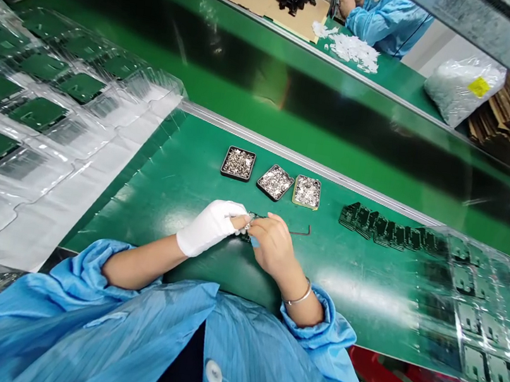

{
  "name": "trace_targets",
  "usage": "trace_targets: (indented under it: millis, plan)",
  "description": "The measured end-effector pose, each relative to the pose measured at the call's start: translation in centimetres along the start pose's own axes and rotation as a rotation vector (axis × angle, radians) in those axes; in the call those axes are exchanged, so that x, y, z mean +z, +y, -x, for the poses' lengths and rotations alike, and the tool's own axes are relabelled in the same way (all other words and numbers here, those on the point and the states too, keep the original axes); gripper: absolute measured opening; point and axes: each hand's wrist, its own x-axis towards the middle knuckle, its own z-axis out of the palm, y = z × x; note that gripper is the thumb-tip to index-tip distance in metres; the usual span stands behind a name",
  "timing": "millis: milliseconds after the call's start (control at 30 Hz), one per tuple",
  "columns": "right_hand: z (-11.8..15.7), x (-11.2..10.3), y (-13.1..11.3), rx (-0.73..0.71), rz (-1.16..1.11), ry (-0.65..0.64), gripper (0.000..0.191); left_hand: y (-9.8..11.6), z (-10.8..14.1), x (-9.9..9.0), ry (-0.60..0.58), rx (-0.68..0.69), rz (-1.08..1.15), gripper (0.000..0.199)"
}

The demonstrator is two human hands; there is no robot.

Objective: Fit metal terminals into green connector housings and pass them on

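Observation:
My left hand [211,228], in a white glove with the thumb bare, is closed on a small dark green circuit board [243,236]. My bare right hand [274,243], with a bracelet at the wrist, meets it there with its fingers pinched at the board. Most of the board is hidden behind both hands, and any small part between the right fingertips is too small to make out. A thin L-shaped hex key [302,232] lies on the table just right of my right hand. Beyond my hands stand three small trays of shiny metal parts: left [239,163], middle [275,182] and right [307,192].
A row of green circuit boards [390,230] leans together on the right, beside clear plastic trays [475,284] holding boards. More clear trays [36,114] with boards cover the left. Past a metal rail [262,143] runs a green belt [233,79]; a co-worker's sleeve [390,23] shows beyond.

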Motion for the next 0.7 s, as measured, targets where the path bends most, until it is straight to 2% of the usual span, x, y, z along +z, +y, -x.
trace_targets:
  millis: [100, 167, 400, 533, 600, 700]
  plan:
    - [-0.2, 0.2, -0.3, 0.245, -0.114, 0.003, 0.018, 0.0, 0.1, 0.2, 0.043, 0.066, -0.096, 0.034]
    - [-0.2, 0.2, -0.3, 0.341, -0.136, -0.025, 0.016, -0.1, 0.1, 0.2, 0.033, 0.109, -0.150, 0.035]
    - [0.1, 0.0, 0.1, 0.318, -0.206, -0.076, 0.018, -0.8, 0.2, -0.4, -0.015, 0.189, -0.348, 0.034]
    - [-0.1, -0.2, 0.0, 0.477, -0.339, -0.050, 0.006, -1.6, 0.3, -0.7, -0.016, 0.310, -0.487, 0.042]
    - [-0.1, -0.4, 0.3, 0.547, -0.376, -0.017, 0.005, -2.2, 0.3, -0.6, 0.009, 0.342, -0.484, 0.041]
    - [0.3, -0.4, 1.2, 0.621, -0.317, 0.067, 0.008, -3.3, -0.1, -0.3, 0.030, 0.269, -0.378, 0.033]
